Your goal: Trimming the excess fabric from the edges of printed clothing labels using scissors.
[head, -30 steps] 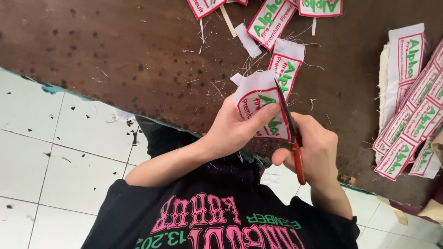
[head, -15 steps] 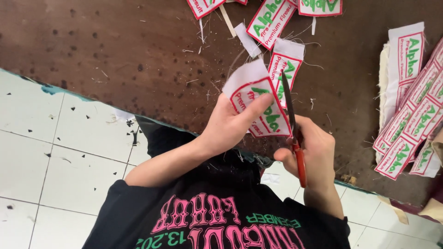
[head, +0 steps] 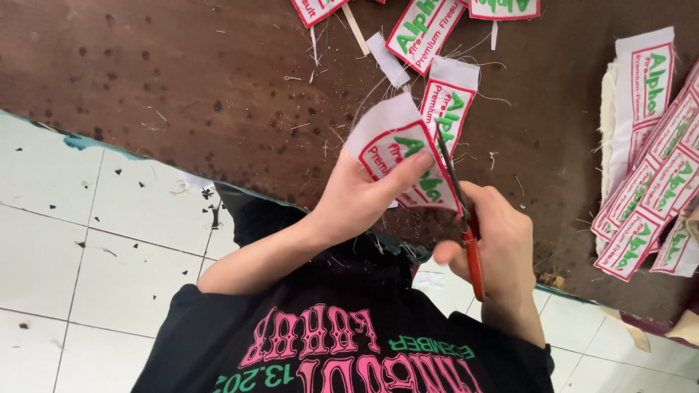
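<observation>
Patch [head: 397, 149], white cloth with a red border and green lettering, held above the brown surface [head: 145, 87], near its near edge. Long axis runs far-left to near-right. Left hand [head: 360, 196] pinches it from the near-left side, thumb on top, fingers clenched on the cloth. Scissors [head: 459, 207] come in along the patch's right edge, blades pointing far, touching the border. Right hand [head: 495, 244] grips the red handles, just right of the patch. Loose patches [head: 448, 109] lie farther off; a stack [head: 648, 167] sits well right.
</observation>
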